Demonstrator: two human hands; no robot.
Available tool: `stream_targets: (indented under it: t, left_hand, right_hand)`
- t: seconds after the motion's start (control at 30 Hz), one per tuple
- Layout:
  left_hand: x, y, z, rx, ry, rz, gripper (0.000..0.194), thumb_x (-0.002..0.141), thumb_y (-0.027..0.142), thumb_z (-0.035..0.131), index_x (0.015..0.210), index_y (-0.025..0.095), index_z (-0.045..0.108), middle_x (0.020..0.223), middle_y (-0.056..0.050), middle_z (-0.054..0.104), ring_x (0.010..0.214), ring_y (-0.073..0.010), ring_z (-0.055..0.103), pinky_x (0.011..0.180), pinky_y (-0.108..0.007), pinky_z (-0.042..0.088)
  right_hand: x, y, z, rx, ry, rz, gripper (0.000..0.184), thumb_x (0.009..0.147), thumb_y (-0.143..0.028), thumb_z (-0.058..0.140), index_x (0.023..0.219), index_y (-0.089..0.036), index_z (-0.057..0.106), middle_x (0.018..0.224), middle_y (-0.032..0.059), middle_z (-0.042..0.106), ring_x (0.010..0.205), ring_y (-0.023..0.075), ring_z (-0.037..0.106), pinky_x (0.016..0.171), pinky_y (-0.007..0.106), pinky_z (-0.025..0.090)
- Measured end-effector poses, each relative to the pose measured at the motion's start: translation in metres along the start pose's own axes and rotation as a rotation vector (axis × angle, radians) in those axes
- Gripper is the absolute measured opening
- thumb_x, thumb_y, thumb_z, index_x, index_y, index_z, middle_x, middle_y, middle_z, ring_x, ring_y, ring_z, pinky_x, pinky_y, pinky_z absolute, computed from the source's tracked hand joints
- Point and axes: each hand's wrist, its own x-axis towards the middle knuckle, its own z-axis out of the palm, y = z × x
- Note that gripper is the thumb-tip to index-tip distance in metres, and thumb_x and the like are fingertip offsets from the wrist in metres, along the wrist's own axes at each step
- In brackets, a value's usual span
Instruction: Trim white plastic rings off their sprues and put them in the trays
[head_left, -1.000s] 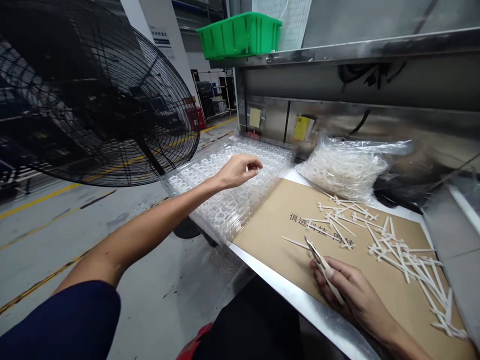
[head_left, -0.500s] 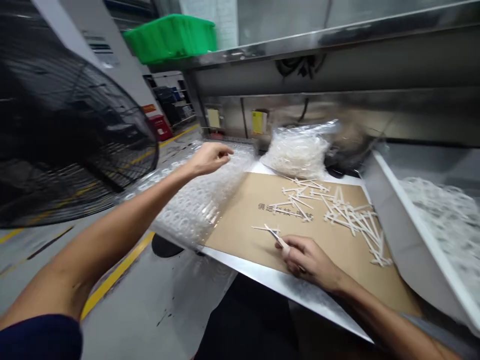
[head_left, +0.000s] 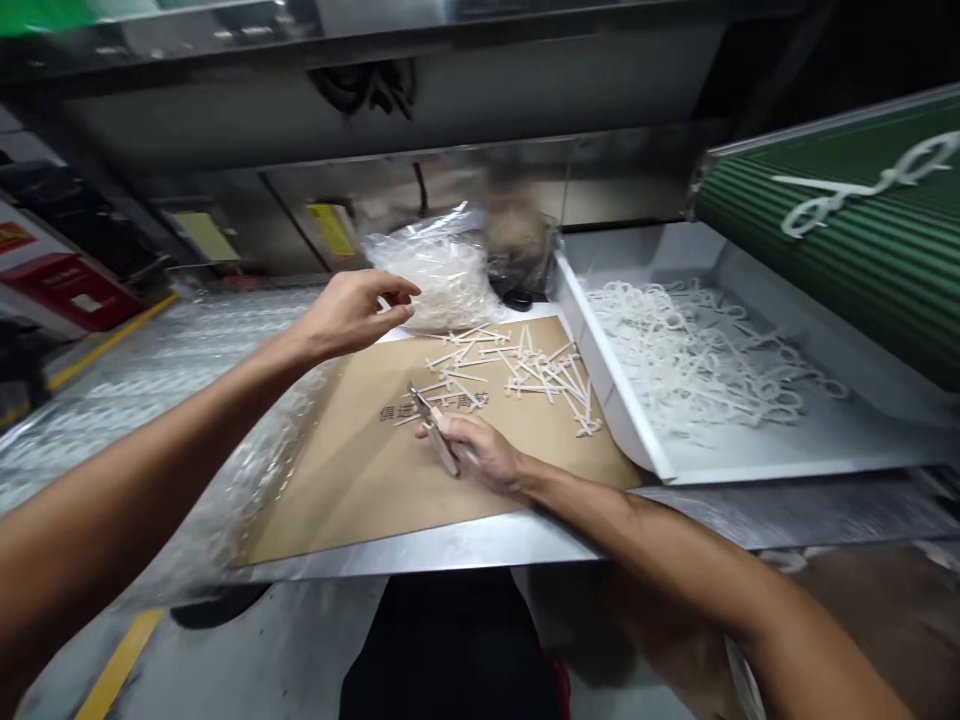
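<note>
My left hand point(head_left: 364, 315) is raised over the far left part of the cardboard sheet point(head_left: 352, 480), its thumb and fingers apart with nothing between them. A pair of nippers point(head_left: 442, 447) is gripped in my right hand point(head_left: 484, 452), jaws pointing away from me, low above the cardboard. Just beyond the nippers lie loose white plastic sticks point(head_left: 551, 375), scattered toward the tray. A clear plastic bag point(head_left: 439, 275) filled with white pieces stands behind the left hand's fingertips.
A grey-white tray point(head_left: 611, 385) on the right holds a heap of white looped parts point(head_left: 697, 350). Above it slopes a green conveyor belt point(head_left: 840, 240) carrying a white looped part point(head_left: 825, 205). Bubble wrap point(head_left: 225, 490) covers the left side. A metal shelf edge point(head_left: 450, 25) runs overhead.
The view has swung right, bringing the conveyor belt into sight. My left hand has moved from above the bubble wrap toward the cardboard, its fingers wider apart. My right hand keeps hold of the nippers.
</note>
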Motion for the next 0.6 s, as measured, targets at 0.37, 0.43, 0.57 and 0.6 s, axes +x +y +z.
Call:
stream_targets:
  t: [0.37, 0.43, 0.57, 0.6]
  left_hand:
    - [0.102, 0.165, 0.073, -0.218, -0.158, 0.362, 0.026, 0.088, 0.030, 0.066, 0.106, 0.018, 0.080, 0.101, -0.009, 0.077, 0.087, -0.0224, 0.070, 0.079, -0.034, 0.051]
    - [0.117, 0.198, 0.095, -0.203, -0.252, 0.478, 0.020, 0.085, 0.023, 0.068, 0.099, 0.016, 0.080, 0.097, -0.009, 0.077, 0.087, -0.0233, 0.069, 0.081, -0.035, 0.051]
    - [0.137, 0.252, 0.132, -0.497, -0.217, 0.424, 0.022, 0.084, 0.020, 0.072, 0.104, 0.013, 0.073, 0.094, -0.010, 0.074, 0.082, -0.0217, 0.069, 0.080, -0.036, 0.053]
    - [0.141, 0.263, 0.138, -0.659, -0.171, 0.342, 0.027, 0.086, 0.022, 0.072, 0.111, 0.013, 0.069, 0.095, -0.010, 0.074, 0.079, -0.0205, 0.070, 0.078, -0.036, 0.054]
  right_hand:
    - [0.010, -0.006, -0.005, 0.169, -0.019, 0.114, 0.046, 0.094, -0.058, 0.058, 0.091, -0.014, 0.066, 0.083, 0.0070, 0.072, 0.071, 0.0208, 0.072, 0.074, 0.033, 0.054]
    - [0.008, -0.008, -0.006, 0.161, -0.021, 0.117, 0.044, 0.094, -0.057, 0.059, 0.090, -0.014, 0.067, 0.081, 0.0062, 0.072, 0.069, 0.0207, 0.071, 0.074, 0.033, 0.054]
    - [0.010, -0.004, -0.007, 0.120, -0.019, 0.114, 0.039, 0.097, -0.051, 0.058, 0.082, -0.016, 0.068, 0.069, 0.0048, 0.070, 0.067, 0.0216, 0.069, 0.072, 0.033, 0.053]
    - [0.012, 0.000, -0.008, 0.107, -0.010, 0.114, 0.038, 0.097, -0.049, 0.058, 0.080, -0.016, 0.068, 0.065, 0.0040, 0.068, 0.066, 0.0218, 0.068, 0.071, 0.033, 0.053]
